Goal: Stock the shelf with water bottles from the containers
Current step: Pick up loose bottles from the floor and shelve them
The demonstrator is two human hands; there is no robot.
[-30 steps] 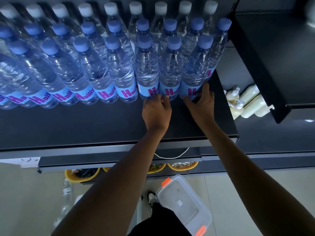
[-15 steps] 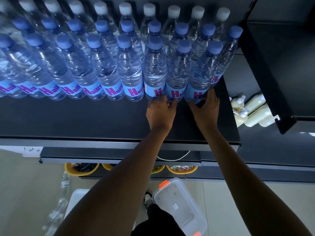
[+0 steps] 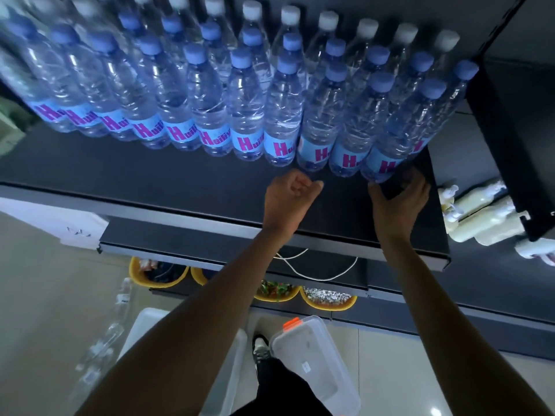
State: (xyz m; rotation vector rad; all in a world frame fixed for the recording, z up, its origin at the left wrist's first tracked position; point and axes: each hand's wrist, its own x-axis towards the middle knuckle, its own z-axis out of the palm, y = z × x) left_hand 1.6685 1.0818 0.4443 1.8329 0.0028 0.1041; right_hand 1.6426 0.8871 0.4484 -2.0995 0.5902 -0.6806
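Observation:
Several rows of clear water bottles (image 3: 210,94) with blue and white caps and blue-pink labels stand on the black shelf (image 3: 150,187). My right hand (image 3: 399,205) cups the base of the rightmost front bottle (image 3: 387,145), thumb on its left and fingers on its right. Just in front of the neighbouring bottle (image 3: 318,136), my left hand (image 3: 289,199) is a loose fist that holds nothing and sits a little apart from the bottle bases.
A clear plastic container (image 3: 315,364) with orange latches and a white container (image 3: 180,340) sit on the floor below. Loose bottles (image 3: 102,349) lie at left. Yellow bowls (image 3: 156,277) sit under the shelf. Cream pump bottles (image 3: 480,214) lie right of the black divider (image 3: 495,145).
My left hand has come off the bottle bases and curled into a fist. My right hand has shifted right around the end bottle's base. The camera has tilted.

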